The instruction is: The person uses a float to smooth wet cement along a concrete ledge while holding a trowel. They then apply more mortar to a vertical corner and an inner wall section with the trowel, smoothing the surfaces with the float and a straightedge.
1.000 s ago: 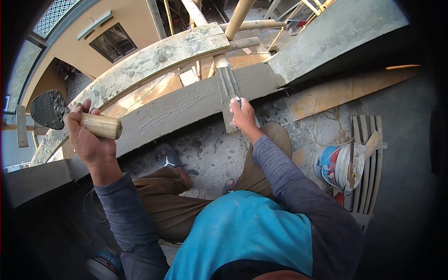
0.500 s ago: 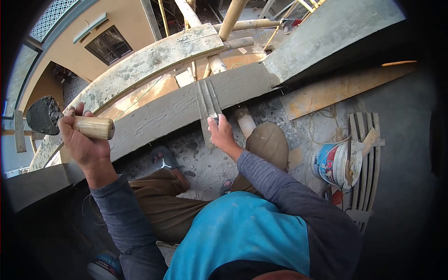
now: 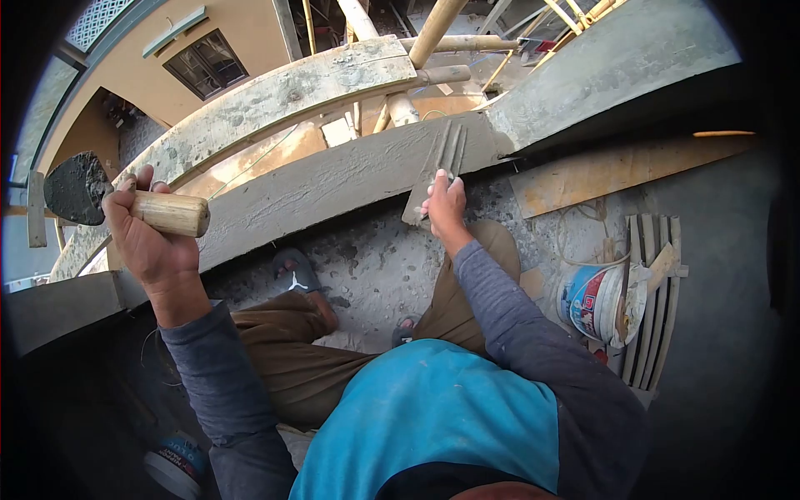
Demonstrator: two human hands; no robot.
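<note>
My left hand (image 3: 146, 237) grips the wooden handle of a trowel (image 3: 171, 213), raised at the left, its blade (image 3: 75, 189) loaded with dark wet mortar. My right hand (image 3: 446, 204) holds a grooved, mortar-coated profile tool (image 3: 439, 165) flat against the curved grey cement moulding (image 3: 325, 187), near the moulding's right end. The tool leans to the right. My legs in brown trousers and a sandalled foot (image 3: 298, 279) are below the moulding.
A white and blue bucket (image 3: 602, 300) lies on a stack of grooved slats (image 3: 658, 300) at the right. A wooden board (image 3: 617, 171) lies behind it. Bamboo scaffold poles (image 3: 433, 33) and a second curved ledge (image 3: 275, 92) stand beyond the moulding. Another bucket (image 3: 171, 462) sits lower left.
My right hand slid the profile tool left along the moulding, then back to the right, and the tool now leans right. The left hand with the trowel stayed nearly still.
</note>
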